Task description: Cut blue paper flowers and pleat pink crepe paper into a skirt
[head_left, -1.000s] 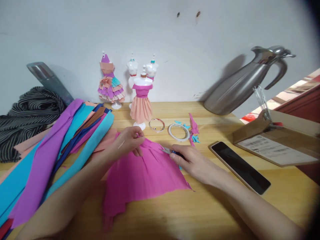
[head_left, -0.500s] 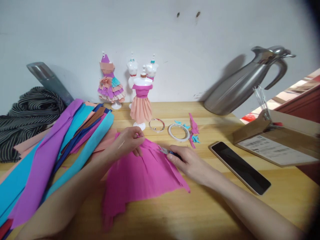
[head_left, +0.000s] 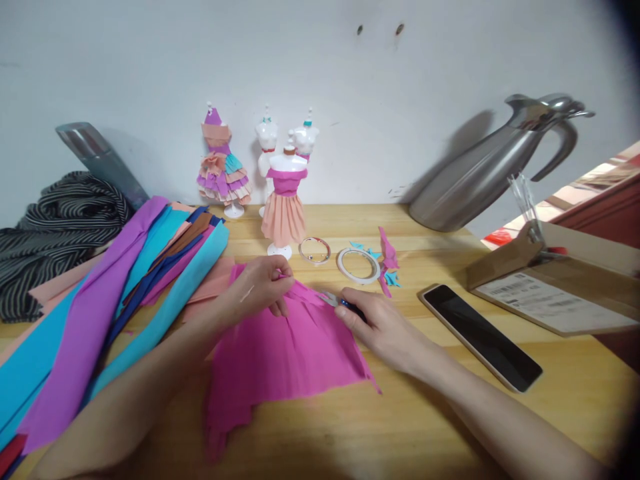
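Observation:
A sheet of magenta crepe paper [head_left: 295, 353] hangs from my left hand [head_left: 267, 283], whose fingers pinch its upper edge. My right hand [head_left: 373, 323] is closed around a small pair of scissors [head_left: 334, 300] with dark blue handles. Their blades point left and lie at the paper's upper right edge. Beyond my hands stands a mini mannequin [head_left: 284, 200] in a magenta top and pleated peach skirt. A roll of white tape [head_left: 359, 265] and a ring-shaped bangle [head_left: 315, 250] lie on the wooden table behind the paper.
Folded coloured crepe paper [head_left: 95, 340] covers the left side, beside a striped cloth [head_left: 75, 220]. A phone [head_left: 480, 337], a cardboard box [head_left: 555, 287] and a metal jug [head_left: 480, 167] occupy the right. Magenta and blue scraps [head_left: 387, 257] lie near the tape. Other mannequins [head_left: 223, 167] stand by the wall.
Both hands stay almost in place, my left hand slightly further right. The scissor blades look wider apart, and a narrow strip at the paper's lower right corner hangs differently.

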### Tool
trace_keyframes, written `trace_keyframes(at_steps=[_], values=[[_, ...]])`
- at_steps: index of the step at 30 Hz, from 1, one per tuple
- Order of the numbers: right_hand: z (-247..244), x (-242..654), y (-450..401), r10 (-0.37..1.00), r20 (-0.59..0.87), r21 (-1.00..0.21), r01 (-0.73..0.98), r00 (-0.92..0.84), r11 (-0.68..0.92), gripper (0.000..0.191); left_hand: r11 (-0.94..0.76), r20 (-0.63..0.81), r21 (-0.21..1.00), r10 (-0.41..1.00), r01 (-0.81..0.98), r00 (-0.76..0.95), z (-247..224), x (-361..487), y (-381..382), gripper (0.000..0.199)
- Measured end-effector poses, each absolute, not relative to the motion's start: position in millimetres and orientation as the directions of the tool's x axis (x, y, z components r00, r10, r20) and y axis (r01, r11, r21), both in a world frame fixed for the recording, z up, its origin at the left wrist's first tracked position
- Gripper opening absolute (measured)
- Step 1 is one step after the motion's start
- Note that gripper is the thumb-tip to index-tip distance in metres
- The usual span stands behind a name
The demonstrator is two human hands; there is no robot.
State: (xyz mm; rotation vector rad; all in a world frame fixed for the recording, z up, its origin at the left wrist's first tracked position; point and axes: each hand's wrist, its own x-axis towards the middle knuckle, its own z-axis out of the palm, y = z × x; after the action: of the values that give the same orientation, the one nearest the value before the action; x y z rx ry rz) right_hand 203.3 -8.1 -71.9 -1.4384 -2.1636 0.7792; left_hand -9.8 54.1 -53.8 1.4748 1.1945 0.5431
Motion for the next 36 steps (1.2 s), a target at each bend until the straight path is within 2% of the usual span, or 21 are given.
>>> trace_keyframes(at_steps=[7,28,36], values=[[-72.6,203.0,-7.7,0.930,0.036,-0.647,0.700,-0.366,0.301,0.044,0.120,-0.251,0.941,0.876,0.317,0.412,-55.5,-10.8,53.0,0.015],[-72.5,199.4,-4.3,0.907,0.074,-0.713,0.614,-0.414,0.338,0.035,0.117,-0.281,0.915,0.871,0.386,0.403,-53.2,-9.3,51.3,0.012],[-70.6,198.9,-6.3,0.916,0.041,-0.715,0.628,-0.399,0.306,0.040,0.124,-0.258,0.940,0.868,0.318,0.424,-54.9,-11.0,52.4,0.014]])
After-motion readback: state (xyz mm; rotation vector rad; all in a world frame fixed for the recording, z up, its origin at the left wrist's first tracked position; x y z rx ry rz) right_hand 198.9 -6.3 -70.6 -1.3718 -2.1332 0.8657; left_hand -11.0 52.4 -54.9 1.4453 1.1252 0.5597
